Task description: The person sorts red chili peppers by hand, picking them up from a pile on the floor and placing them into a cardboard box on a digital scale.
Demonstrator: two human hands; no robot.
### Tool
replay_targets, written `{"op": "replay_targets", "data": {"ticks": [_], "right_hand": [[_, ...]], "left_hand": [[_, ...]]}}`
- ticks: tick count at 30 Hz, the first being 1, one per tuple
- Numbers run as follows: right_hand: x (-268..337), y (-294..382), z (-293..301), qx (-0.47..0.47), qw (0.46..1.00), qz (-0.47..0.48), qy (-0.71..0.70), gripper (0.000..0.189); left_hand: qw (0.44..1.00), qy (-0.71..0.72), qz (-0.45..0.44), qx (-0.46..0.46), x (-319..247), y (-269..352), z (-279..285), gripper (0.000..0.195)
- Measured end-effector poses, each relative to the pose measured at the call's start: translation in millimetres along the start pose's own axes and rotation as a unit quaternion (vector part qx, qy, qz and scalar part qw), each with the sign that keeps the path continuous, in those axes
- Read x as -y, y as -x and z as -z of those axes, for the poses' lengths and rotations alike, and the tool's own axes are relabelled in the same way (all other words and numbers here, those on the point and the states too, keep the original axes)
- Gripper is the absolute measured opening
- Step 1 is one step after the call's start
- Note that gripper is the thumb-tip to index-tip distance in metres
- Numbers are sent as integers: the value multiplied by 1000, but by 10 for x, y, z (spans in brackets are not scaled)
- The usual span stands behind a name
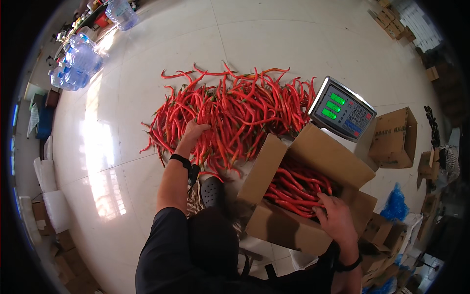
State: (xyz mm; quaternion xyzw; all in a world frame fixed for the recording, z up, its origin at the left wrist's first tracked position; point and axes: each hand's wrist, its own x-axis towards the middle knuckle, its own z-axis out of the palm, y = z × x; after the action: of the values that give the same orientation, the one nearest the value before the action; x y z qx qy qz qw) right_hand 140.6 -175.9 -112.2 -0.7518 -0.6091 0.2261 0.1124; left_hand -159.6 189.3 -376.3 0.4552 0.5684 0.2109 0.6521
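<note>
A wide heap of long red chili peppers (235,110) with green stems lies on the tiled floor before me. My left hand (194,131) reaches into the heap's near left side; its fingers are partly hidden there, so whether it grips any peppers is unclear. At the right, an open cardboard box (290,224) with raised flaps holds more chili peppers (293,187), laid roughly side by side. My right hand (334,215) is inside the box at its right, with thumb and fingers around pepper ends.
A digital scale's display panel (343,108), lit green, stands just behind the box. Another cardboard box (393,137) is farther right, near a blue plastic bag (396,204). Large water bottles (82,58) stand at the far left. My shoe (213,192) is close to the heap.
</note>
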Motion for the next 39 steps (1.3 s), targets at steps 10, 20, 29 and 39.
{"op": "replay_targets", "data": {"ticks": [10, 20, 29, 39], "right_hand": [[87, 86, 95, -13, 1000, 14, -13, 32], [4, 249, 181, -55, 998, 32, -14, 33], [-2, 306, 258, -112, 991, 51, -43, 31], [71, 371, 380, -198, 958, 46, -202, 20]], "left_hand": [[998, -23, 5, 65, -644, 258, 32, 32], [991, 9, -116, 64, -1328, 494, 11, 29], [965, 85, -222, 115, -2339, 1293, -177, 16], [922, 233, -219, 220, -3280, 2599, -895, 41]]}}
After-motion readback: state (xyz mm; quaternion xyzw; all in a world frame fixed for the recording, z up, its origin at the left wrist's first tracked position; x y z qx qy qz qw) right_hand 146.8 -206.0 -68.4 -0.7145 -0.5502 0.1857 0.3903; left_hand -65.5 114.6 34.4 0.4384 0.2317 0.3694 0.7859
